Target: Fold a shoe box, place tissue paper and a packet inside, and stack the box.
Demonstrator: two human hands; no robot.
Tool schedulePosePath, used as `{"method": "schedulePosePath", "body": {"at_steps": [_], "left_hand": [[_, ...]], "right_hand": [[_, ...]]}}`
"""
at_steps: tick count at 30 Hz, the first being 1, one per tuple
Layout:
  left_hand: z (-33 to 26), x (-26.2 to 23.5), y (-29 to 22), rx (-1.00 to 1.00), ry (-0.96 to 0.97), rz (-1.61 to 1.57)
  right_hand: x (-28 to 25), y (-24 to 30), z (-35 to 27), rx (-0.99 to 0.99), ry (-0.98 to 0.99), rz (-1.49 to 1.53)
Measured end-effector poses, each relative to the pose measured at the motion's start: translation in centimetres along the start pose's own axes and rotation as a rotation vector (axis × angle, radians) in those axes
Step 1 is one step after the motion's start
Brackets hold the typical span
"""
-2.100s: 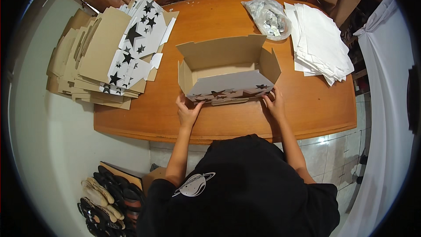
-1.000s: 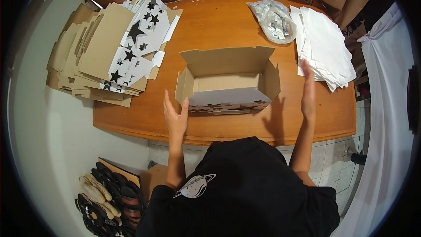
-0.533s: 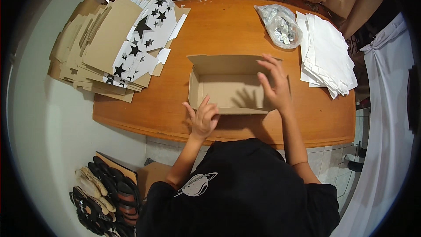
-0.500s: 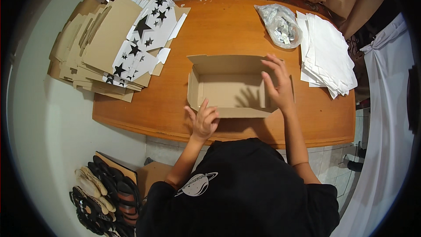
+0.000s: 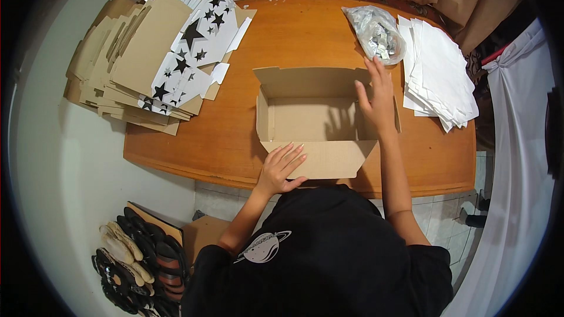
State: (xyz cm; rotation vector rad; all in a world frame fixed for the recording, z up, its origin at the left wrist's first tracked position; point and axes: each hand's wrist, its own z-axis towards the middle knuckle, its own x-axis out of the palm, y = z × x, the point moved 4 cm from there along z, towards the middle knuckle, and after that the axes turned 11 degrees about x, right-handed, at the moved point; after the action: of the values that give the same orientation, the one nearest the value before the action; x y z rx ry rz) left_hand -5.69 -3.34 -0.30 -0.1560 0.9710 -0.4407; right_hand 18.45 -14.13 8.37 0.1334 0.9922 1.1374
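An open brown cardboard box (image 5: pixel 308 118) stands on the wooden table in front of me, its inside bare. Its near flap (image 5: pixel 329 159) is folded out toward me. My left hand (image 5: pixel 282 170) lies flat on the left part of that flap, fingers spread. At the box's right end is my right hand (image 5: pixel 376 97), raised with fingers stretched out and thumb apart. It holds nothing, and whether it touches the right wall is hard to tell. Its shadow falls inside the box.
Flat cardboard sheets (image 5: pixel 141 47) are piled at the far left, a white star-printed one (image 5: pixel 191 41) on top. At the far right are a clear plastic bag (image 5: pixel 379 35) of small packets and a stack of white paper sheets (image 5: pixel 437 70). Sandals (image 5: pixel 147 252) stand below left.
The near flap has swung outward and down toward me. My left hand has moved onto it and flattened. My right hand has risen slightly away along the box's right end.
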Motion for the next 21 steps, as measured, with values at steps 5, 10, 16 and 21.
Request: {"method": "schedulePosePath", "body": {"at_steps": [5,10,16,21], "left_hand": [[0.1,0.5,-0.3,-0.021,0.027,0.011],[1.3,-0.3,0.7,0.004,0.095,0.087],[1.8,-0.6,0.6,-0.186,0.136,0.211],[1.7,-0.9,1.8,-0.355,0.046,0.09]], "right_hand": [[0.4,-1.8,-0.4,-0.075,0.141,-0.213],[0.7,-3.3,-3.0,-0.075,0.353,-0.061],[0.6,-4.2,-3.1,0.027,0.346,0.052],[1.1,-4.7,-3.6,-0.033,0.368,-0.078]]}}
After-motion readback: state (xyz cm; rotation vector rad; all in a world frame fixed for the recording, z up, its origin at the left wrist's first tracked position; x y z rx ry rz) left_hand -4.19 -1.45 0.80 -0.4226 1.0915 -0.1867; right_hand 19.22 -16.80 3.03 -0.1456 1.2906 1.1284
